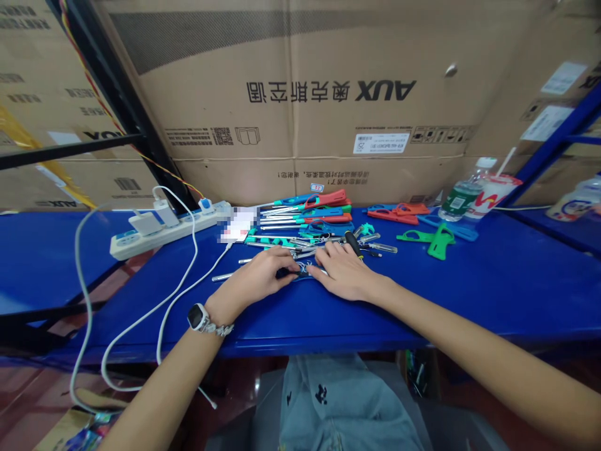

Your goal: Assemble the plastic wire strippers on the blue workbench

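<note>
Above the front of the blue table, my left hand point(268, 274) pinches one end of a long-nosed lighter point(304, 273). Its middle looks dark and blue, with thin pale wires showing between my hands. My right hand point(346, 270) is closed over the other end, its thumb pressed near the wires; the fingers hide most of that end. A metal lighter tube point(223, 277) sticks out left of my left hand. Just behind my right hand is a dark-handled screwdriver point(352, 243). Several opened lighter innards with clear tanks point(385, 248) and green parts lie around it.
A pile of long lighters point(328, 216) lies behind my hands. Orange shells point(399, 213) and green shells point(441, 241) lie right, near a bottle point(462, 194) and cup point(493, 194). Left are a power strip point(129, 243) and white cables point(190, 269). Cardboard point(300, 138) stands behind.
</note>
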Demonstrator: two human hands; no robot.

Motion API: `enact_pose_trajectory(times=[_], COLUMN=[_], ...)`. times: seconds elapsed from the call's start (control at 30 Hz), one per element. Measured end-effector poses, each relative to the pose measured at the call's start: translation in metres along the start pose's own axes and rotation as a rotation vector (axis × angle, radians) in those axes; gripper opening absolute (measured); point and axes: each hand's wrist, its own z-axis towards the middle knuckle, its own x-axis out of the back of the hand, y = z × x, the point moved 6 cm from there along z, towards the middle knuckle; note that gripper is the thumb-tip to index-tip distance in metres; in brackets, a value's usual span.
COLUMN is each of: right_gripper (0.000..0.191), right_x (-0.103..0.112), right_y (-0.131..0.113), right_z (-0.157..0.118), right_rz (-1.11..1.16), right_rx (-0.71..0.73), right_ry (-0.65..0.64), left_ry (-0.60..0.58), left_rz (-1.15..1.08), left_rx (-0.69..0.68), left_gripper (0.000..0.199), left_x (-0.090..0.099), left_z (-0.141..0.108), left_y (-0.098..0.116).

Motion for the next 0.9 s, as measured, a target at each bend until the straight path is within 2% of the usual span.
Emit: enact_pose_trajectory(times=[0.27,0.53,0.9], right_gripper=[0.044,0.044,0.038], right_x=[0.0003,-0.0006,-0.0043], right_y=[0.0013,0.0007,-0.0029], right_z=[-0.0001,0.0011,0.0009], right_rz=[0.043,-0.011,-0.001], right_rx=[-0.002,0.012,0.107], right_ry=[0.009,0.006,0.038], left_ry=[-0.024,-0.068,-0.025], left_rz=[-0.022,0.04,0.107], left_rx=[-0.059,-0.015,-0.049], left_gripper=[0.021,0.02,0.022], left_x=[0.0014,-0.0027,-0.0057], left_z=[-0.0013,-0.0003,0.0036], left_y=[0.0018,0.0016,0.0066])
